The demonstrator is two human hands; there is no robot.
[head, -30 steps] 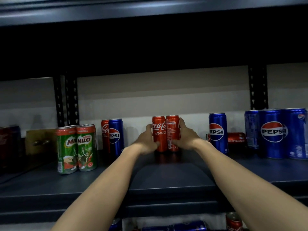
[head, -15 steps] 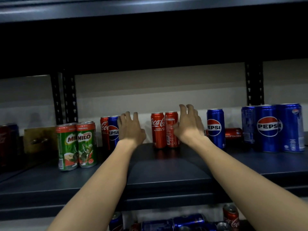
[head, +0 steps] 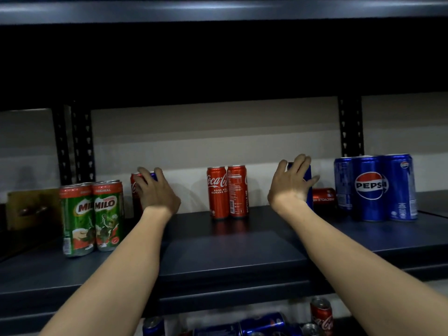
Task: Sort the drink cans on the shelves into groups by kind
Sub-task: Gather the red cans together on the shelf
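Both hands have been spread apart since half a second ago: moved off the middle Coca-Cola pair and out to the cans on either side.

Left to right on the dark shelf [head: 218,258]:
- Brown box [head: 29,209] seen at far left, against the back.
- Two Milo cans [head: 93,217] stood upright, touching, nearer the front edge.
- Left hand [head: 157,192] laid over a red Coca-Cola can [head: 134,187] and a blue can [head: 153,175] just behind it; fingers curved over the tops. Whether either can is actually gripped cannot be told.
- Two Coca-Cola cans [head: 227,191] left upright at centre, touching, no hand on them.
- Right hand [head: 292,183] wrapped round a blue Pepsi can [head: 308,180], fingers over the top edge, thumb on the right side; can upright on the shelf.
- One red can [head: 323,195] lying on its side behind, between that can and the Pepsi group.
- Three Pepsi cans [head: 374,187] stood together at right.

More cans [head: 261,323], red and blue, partly seen on the lower shelf.
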